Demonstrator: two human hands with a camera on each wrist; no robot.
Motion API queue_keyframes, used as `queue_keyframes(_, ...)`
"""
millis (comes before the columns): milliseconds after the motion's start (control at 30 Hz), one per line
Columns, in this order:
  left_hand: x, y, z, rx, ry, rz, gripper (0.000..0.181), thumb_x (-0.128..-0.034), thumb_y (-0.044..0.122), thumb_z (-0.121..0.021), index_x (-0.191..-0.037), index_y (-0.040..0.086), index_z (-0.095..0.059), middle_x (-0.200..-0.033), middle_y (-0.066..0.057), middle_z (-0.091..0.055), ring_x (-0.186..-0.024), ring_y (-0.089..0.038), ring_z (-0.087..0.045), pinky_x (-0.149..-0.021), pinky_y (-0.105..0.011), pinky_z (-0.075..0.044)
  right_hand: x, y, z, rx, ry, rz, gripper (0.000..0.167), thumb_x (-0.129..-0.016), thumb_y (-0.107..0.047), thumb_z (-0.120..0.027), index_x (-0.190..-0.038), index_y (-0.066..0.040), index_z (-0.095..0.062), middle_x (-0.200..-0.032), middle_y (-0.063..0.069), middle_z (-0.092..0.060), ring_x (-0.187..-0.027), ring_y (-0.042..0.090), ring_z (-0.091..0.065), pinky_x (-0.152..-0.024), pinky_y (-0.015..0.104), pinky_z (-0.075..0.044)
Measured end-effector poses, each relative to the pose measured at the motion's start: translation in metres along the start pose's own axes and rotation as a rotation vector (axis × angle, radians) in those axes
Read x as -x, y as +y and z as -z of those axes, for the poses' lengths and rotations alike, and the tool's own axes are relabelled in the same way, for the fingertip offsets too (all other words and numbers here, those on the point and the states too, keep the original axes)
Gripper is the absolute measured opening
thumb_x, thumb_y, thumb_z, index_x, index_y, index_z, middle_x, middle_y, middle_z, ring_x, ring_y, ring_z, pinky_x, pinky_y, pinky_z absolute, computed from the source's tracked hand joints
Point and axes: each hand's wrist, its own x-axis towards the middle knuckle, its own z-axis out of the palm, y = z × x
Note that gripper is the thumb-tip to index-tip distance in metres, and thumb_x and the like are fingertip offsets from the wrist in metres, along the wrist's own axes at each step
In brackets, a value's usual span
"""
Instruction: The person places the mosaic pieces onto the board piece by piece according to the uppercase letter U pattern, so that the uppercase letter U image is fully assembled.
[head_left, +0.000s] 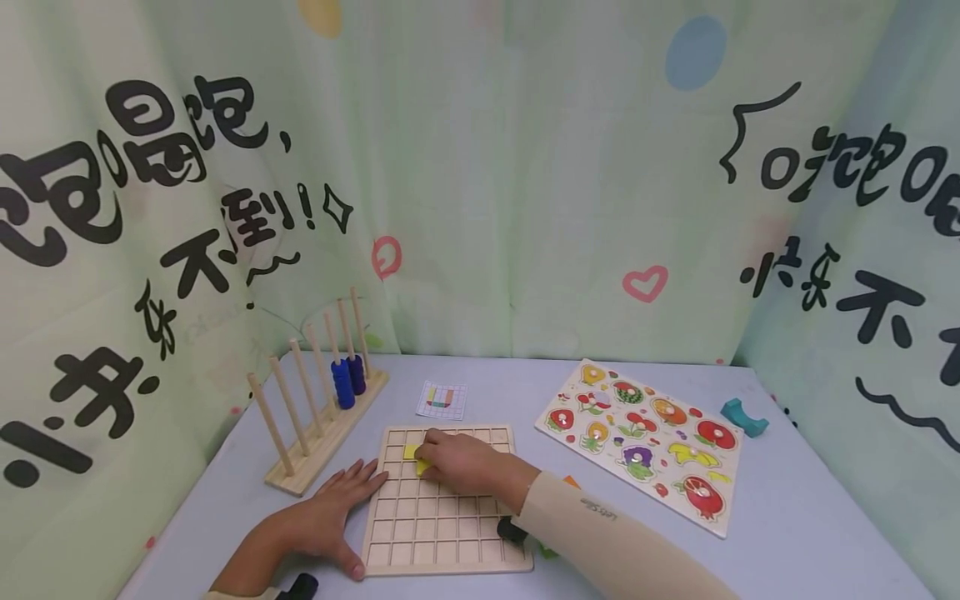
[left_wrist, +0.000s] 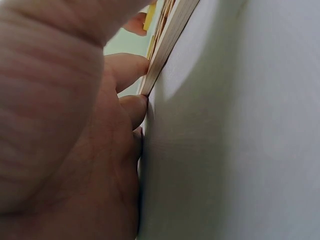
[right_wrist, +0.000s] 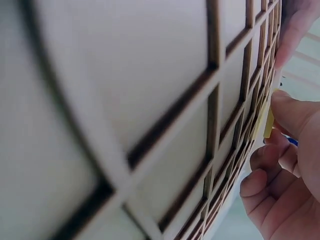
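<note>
A light wooden board with a square grid (head_left: 435, 558) lies flat in front of me. Spread along its left edge is my left hand (head_left: 330, 515), its fingertips and thumb touching the rim. The fingers of my right hand (head_left: 467, 463) reach over the upper part of the board and pinch a yellow tile (right_wrist: 269, 124) between thumb and fingers. Yellow also shows on a grid cell (head_left: 410, 451) just left of that hand. My right fingers cover part of the held tile, so its full shape is hidden.
Left of the board stands a wooden peg rack (head_left: 307, 471) with blue and purple beads. A small pattern card (head_left: 442, 401) lies behind the board. To the right are a fruit puzzle board (head_left: 637, 433) and a teal curved block (head_left: 745, 418). Orange and green pieces peek out by my right sleeve.
</note>
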Motion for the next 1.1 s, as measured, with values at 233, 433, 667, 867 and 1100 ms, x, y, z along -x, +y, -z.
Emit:
queue_keyframes(233,-0.002,-0.002,-0.001,0.009,-0.001,0.003,0.129,-0.0531,0.060,-0.087,-0.154,0.008,-0.026,-0.159,-0.021,-0.016,-0.144,-0.045,-0.006,-0.112,-0.062,-0.005,-0.004,-0.001,-0.003,-0.001,-0.005,0.001,0.033,-0.099,-0.031,-0.057,-0.130,-0.017,-0.060,-0.111,-0.006,-0.053,-0.081,0.002,-0.052,-0.078,0.019,-0.048)
queue_keyframes(433,-0.001,0.001,0.000,0.009,-0.003,0.004,0.129,-0.0535,0.060,-0.087,-0.154,0.007,-0.026,-0.159,-0.021,-0.016,-0.144,-0.044,-0.005,-0.112,-0.061,-0.005,-0.008,-0.002,-0.004,0.015,-0.003,0.014,0.032,-0.099,-0.030,-0.058,-0.128,-0.016,-0.061,-0.106,-0.007,-0.052,-0.079,0.002,-0.051,-0.077,0.019,-0.048)
queue_keyframes(667,0.000,0.003,0.002,0.015,0.004,-0.026,0.128,-0.0542,0.059,-0.088,-0.154,0.006,-0.026,-0.158,-0.023,-0.015,-0.144,-0.044,-0.004,-0.112,-0.063,-0.005,-0.012,-0.006,-0.002,0.018,-0.002,0.014,0.031,-0.098,-0.030,-0.059,-0.126,-0.017,-0.062,-0.109,-0.006,-0.053,-0.083,0.002,-0.055,-0.079,0.019,-0.048)
queue_keyframes(867,-0.002,-0.003,-0.001,0.003,0.002,-0.012,0.130,-0.0535,0.060,-0.087,-0.155,0.008,-0.025,-0.159,-0.020,-0.014,-0.144,-0.043,-0.004,-0.112,-0.061,-0.005,-0.015,-0.007,-0.003,0.031,-0.005,0.009,0.030,-0.099,-0.030,-0.058,-0.125,-0.017,-0.062,-0.108,-0.005,-0.053,-0.084,0.003,-0.055,-0.079,0.020,-0.049)
queue_keyframes(1100,-0.001,-0.005,-0.002,0.006,0.002,-0.012,0.129,-0.0522,0.061,-0.087,-0.154,0.009,-0.027,-0.160,-0.017,-0.014,-0.145,-0.038,-0.002,-0.113,-0.060,-0.004,-0.020,-0.010,-0.007,0.033,-0.010,0.011,0.031,-0.098,-0.031,-0.059,-0.126,-0.018,-0.061,-0.113,-0.005,-0.055,-0.090,0.004,-0.058,-0.084,0.021,-0.049)
